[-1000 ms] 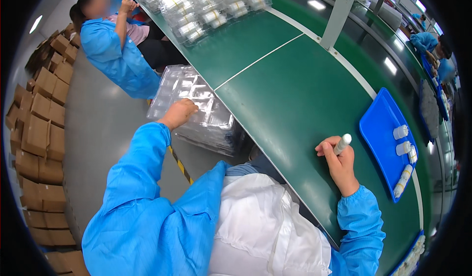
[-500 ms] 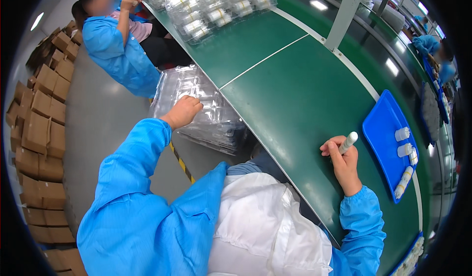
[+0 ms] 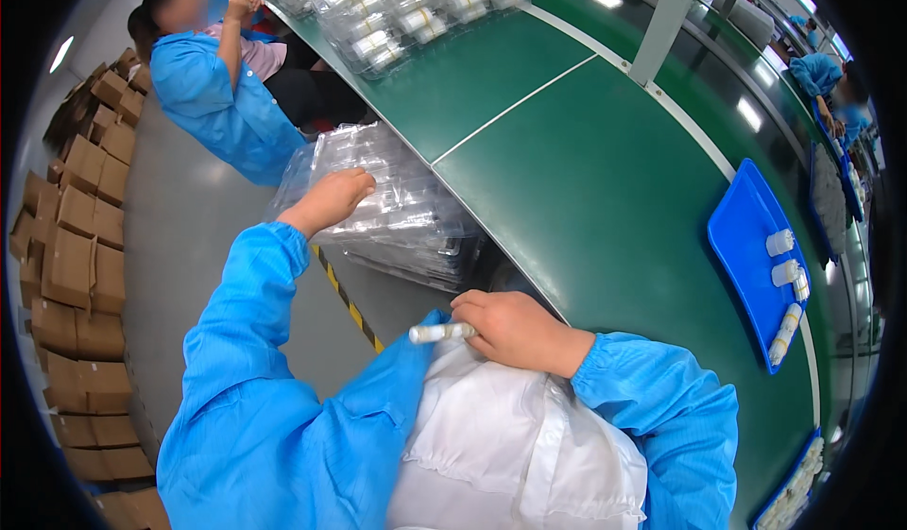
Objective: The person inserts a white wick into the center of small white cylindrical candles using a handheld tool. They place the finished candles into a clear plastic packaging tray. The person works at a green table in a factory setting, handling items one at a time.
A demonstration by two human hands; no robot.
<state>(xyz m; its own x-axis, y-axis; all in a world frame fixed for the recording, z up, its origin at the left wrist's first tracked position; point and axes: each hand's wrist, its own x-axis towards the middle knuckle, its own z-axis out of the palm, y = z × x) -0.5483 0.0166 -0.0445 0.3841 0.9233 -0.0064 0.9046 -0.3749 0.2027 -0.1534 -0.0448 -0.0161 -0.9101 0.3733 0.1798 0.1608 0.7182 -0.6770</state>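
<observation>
My left hand (image 3: 333,201) is closed on the top clear plastic tray (image 3: 402,166), its fingertips hidden against the plastic. That tray sits askew over a stack of similar clear trays (image 3: 416,261) beside the table edge. In front of my apron, my right hand (image 3: 515,330) holds a slim white cylinder (image 3: 436,333) lying nearly level, its free end pointing left. Far right on the green table rests a blue tray (image 3: 742,223) holding two short whitish cylinders (image 3: 781,256) and a longer white roll (image 3: 783,333).
Filled clear packs (image 3: 406,10) are piled at the table's far end. A metal post (image 3: 666,25) rises from the table's far side. Another person in blue (image 3: 222,95) sits at far left. Cardboard boxes (image 3: 76,256) line the left wall. A second blue tray (image 3: 794,483) lies lower right.
My right hand has swung left from over the table to my apron, carrying the white cylinder. My left hand has shifted slightly left, and the top plastic tray has slid with it.
</observation>
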